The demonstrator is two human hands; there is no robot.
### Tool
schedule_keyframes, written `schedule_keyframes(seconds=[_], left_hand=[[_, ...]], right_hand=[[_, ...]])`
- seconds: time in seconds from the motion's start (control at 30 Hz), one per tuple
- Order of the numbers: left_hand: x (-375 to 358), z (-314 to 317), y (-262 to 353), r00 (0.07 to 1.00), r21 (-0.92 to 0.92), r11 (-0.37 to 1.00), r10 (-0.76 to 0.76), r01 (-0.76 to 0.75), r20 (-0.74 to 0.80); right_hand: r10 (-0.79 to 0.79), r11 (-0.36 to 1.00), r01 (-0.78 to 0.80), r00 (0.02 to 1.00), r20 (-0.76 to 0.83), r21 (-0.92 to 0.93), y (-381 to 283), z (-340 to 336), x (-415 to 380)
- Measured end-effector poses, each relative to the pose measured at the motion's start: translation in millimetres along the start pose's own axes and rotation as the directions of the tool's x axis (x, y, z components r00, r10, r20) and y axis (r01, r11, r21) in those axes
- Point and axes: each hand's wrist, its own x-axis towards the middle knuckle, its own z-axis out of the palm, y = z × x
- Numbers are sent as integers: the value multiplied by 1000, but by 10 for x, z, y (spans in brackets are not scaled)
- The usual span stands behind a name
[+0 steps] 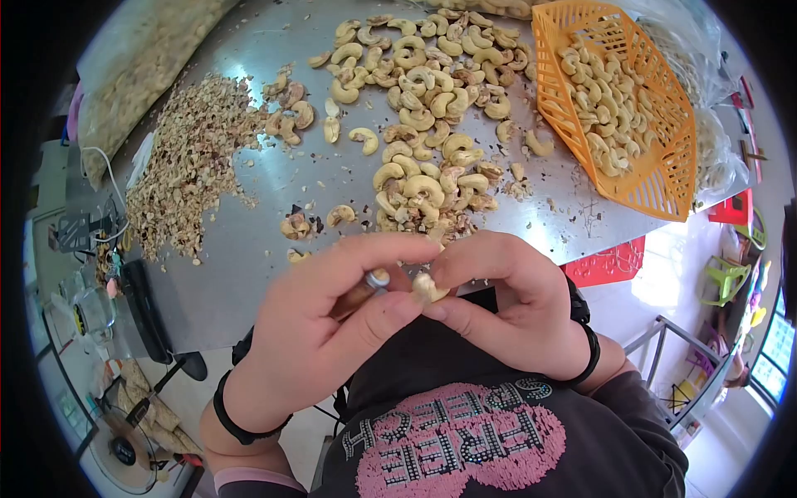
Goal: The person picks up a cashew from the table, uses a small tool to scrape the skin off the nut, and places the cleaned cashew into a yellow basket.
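Observation:
Both hands meet over the near edge of the metal table, around one pale cashew. My left hand is closed, its thumb and fingertips on the cashew. Tucked in its palm is a small tool with a brown handle and a shiny metal collar; the rest is hidden by the fingers. My right hand pinches the same cashew between thumb and forefinger. Just beyond the hands lies a long pile of cashews, some with reddish-brown skin patches. A few loose cashews lie left of it.
A heap of peeled skin flakes covers the table's left part, beside a full clear bag. At the right, an orange plastic basket holds pale cashews. A red tray shows below the table's right edge.

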Motion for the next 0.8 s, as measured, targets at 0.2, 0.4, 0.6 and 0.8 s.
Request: schedule_keyframes(seconds=[0.2, 0.4, 0.6, 0.8], left_hand=[[-9, -10, -12, 999, -73, 997, 21, -23, -24], [-4, -2, -12, 992, -45, 992, 118, -120, -49], [-15, 23, 34, 996, -97, 994, 32, -41, -87], [-2, -18, -42, 990, -8, 992, 130, -130, 59]], right_hand=[[-86, 992, 88, 996, 25, -89, -18, 10, 25], [-34, 999, 34, 999, 9, 17, -30, 7, 7], [-60, 998, 60, 998, -18, 3, 1, -18, 2], [-147, 986, 141, 987, -70, -83, 34, -30, 4]])
